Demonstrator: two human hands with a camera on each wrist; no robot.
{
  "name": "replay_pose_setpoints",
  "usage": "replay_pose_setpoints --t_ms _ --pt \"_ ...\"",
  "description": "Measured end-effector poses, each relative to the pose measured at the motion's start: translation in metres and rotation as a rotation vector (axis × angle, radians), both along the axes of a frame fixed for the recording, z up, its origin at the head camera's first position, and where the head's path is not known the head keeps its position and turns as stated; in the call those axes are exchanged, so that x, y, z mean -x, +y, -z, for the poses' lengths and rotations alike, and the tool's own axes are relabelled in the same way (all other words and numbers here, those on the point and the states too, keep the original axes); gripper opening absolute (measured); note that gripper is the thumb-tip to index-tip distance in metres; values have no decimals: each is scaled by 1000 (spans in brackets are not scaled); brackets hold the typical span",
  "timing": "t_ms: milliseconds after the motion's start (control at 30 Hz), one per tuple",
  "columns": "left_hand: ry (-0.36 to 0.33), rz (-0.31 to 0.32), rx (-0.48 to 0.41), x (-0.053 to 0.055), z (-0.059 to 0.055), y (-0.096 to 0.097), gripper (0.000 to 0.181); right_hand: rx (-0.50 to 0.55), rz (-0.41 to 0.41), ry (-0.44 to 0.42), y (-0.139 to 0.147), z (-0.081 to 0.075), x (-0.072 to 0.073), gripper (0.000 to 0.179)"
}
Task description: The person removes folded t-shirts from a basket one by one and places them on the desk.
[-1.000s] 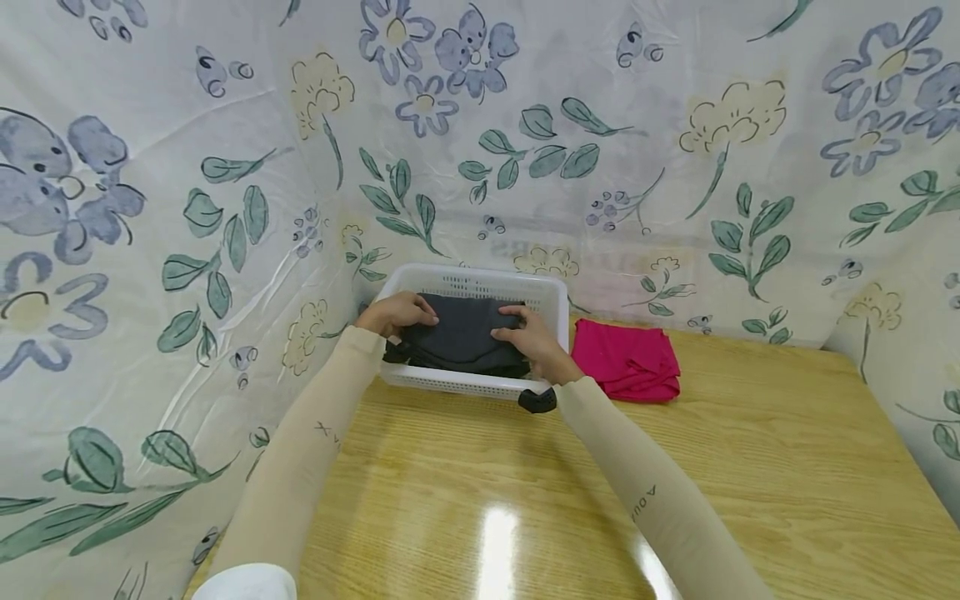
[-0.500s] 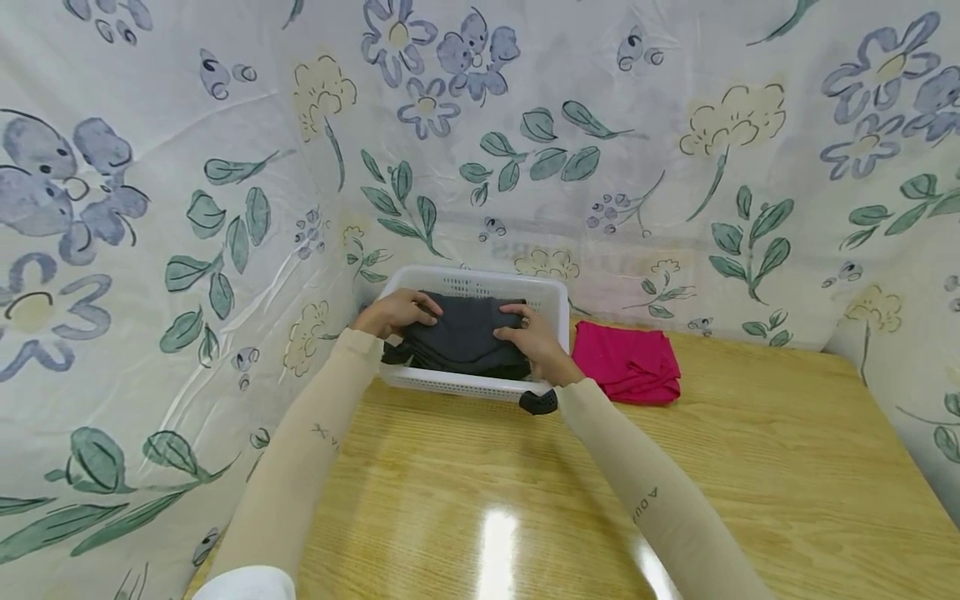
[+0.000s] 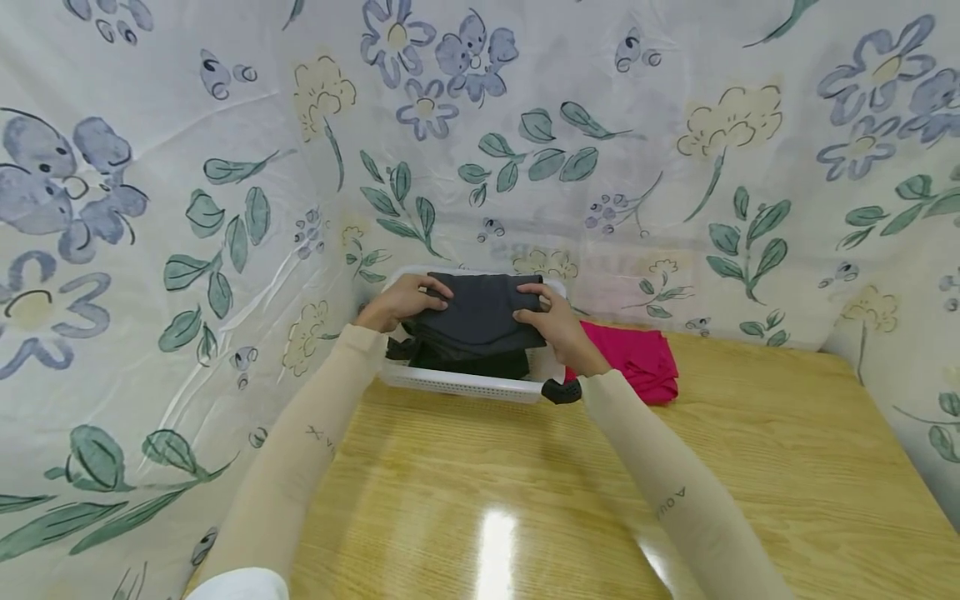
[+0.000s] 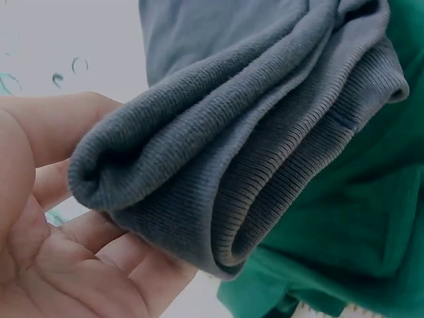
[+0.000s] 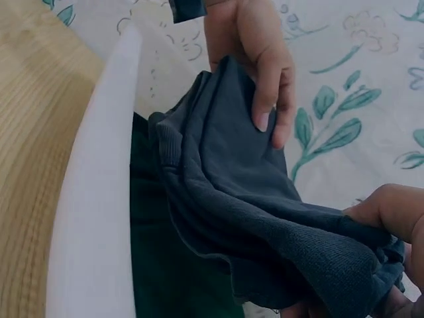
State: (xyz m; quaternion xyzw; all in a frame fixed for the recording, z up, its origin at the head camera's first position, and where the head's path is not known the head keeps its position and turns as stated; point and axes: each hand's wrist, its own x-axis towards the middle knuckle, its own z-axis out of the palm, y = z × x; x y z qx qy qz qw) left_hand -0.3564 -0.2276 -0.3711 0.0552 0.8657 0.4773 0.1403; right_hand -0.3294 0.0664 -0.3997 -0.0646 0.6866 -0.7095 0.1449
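A folded dark grey garment [image 3: 480,307] with ribbed edges is held level over the white basket [image 3: 459,385]. My left hand [image 3: 402,302] grips its left end, thumb on top and fingers below; the left wrist view shows the ribbed layers of the grey garment [image 4: 179,139] close up. At the other end my right hand [image 3: 557,327] pinches the fold in the same way. Beneath lies a dark green folded garment [image 4: 331,232] in the basket, looking almost black in the head view. The right wrist view shows both hands on the grey garment [image 5: 245,172].
A folded bright pink cloth [image 3: 633,362] lies on the wooden table [image 3: 765,450] just right of the basket, partly behind my right forearm. Floral sheeting [image 3: 480,125] hangs behind and to the left. A black basket handle [image 3: 561,391] juts out at the front right corner.
Both hands have raised the grey garment from inside the basket, moving it up and slightly to the right. More of the dark garment underneath now shows.
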Motion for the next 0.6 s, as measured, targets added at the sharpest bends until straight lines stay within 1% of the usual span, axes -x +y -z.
replay_pose_setpoints --t_ms 133,267,467,600 --pt "22 12 12 -2 -3 7 28 -16 -20 9 13 -2 0 49" --pt "20 28 -3 -4 -7 13 28 -28 -21 17 26 -5 -4 49" --pt "-19 51 -59 -9 -14 23 31 38 -27 31 44 -10 -10 49" --pt "-21 78 -94 -12 -16 27 31 60 -31 25 55 -12 -12 50"
